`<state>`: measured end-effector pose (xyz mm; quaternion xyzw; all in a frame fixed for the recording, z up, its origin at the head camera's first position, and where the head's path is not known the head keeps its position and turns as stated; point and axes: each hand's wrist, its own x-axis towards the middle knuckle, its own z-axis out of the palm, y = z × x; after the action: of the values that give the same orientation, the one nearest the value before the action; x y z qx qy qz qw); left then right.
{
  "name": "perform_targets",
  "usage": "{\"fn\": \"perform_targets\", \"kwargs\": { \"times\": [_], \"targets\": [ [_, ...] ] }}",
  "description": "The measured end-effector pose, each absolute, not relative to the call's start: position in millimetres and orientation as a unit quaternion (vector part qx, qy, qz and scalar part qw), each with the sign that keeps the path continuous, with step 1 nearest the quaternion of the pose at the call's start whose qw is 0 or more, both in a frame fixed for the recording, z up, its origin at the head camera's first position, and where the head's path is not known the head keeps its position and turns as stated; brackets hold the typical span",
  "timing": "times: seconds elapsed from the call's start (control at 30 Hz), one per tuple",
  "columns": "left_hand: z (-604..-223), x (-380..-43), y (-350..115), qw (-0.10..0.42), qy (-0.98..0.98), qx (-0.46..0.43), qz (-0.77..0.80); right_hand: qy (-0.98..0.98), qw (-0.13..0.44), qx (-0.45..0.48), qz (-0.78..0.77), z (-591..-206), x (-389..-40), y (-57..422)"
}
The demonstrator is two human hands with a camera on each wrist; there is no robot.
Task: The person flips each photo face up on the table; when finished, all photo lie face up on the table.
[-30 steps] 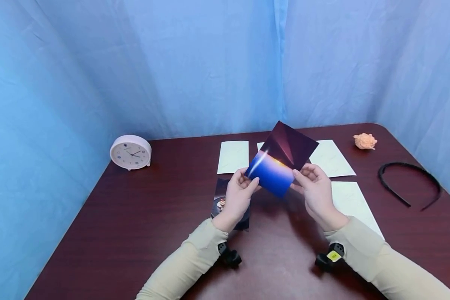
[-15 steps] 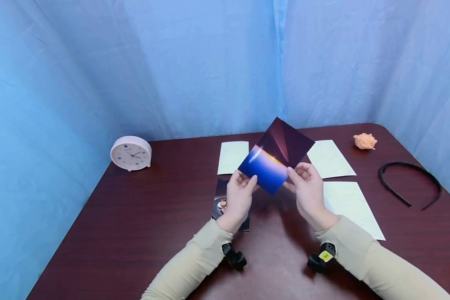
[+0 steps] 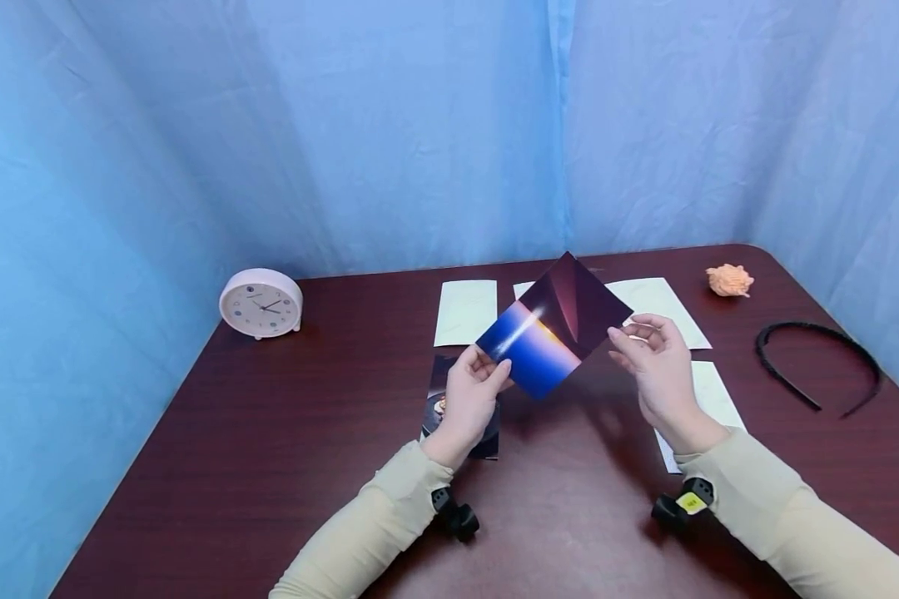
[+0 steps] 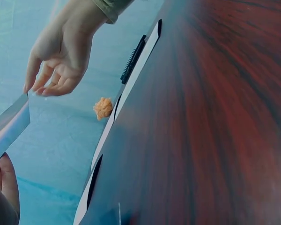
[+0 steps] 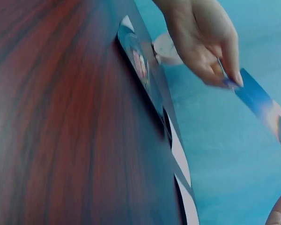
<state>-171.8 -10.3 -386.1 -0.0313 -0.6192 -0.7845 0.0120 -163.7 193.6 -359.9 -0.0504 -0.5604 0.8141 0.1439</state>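
Note:
Raised above the table is a glossy photo print, blue at one end and dark maroon at the other, with an orange glow between. My left hand pinches its left corner between thumb and fingers. At the right corner, my right hand pinches the edge with its fingertips. The left wrist view shows the right hand at the far corner of the tilted print. Partly behind the left forearm lies a dark photo of food on a plate, also seen in the right wrist view.
White sheets lie on the dark wooden table: one at the back left, one at the back right, one beside the right wrist. Around them are a round clock, an orange ruffled ball and a black headband.
The right hand has shifted from the print's lower edge outward to its right corner. The print first moved slightly left, then back right and lower. The left hand keeps its corner.

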Motion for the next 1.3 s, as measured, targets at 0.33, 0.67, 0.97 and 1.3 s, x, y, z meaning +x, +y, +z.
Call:
{"fn": "perform_targets", "kwargs": {
  "times": [0.33,0.67,0.97,1.3],
  "targets": [
    [-388,-171,-30,-0.002,-0.704,-0.093,-0.704,-0.667,0.195,-0.043,0.717,-358,-162,215],
    [-377,-169,-46,-0.009,-0.785,-0.146,-0.603,-0.769,0.197,0.007,0.608,-354,-153,219],
    [-371,-170,-50,0.004,-0.799,-0.171,-0.576,-0.84,0.09,0.122,0.521,-356,-144,201],
    [-365,-174,-49,0.011,-0.825,-0.197,-0.53,-0.885,-0.037,0.173,0.431,-364,-139,187]
  ]
}}
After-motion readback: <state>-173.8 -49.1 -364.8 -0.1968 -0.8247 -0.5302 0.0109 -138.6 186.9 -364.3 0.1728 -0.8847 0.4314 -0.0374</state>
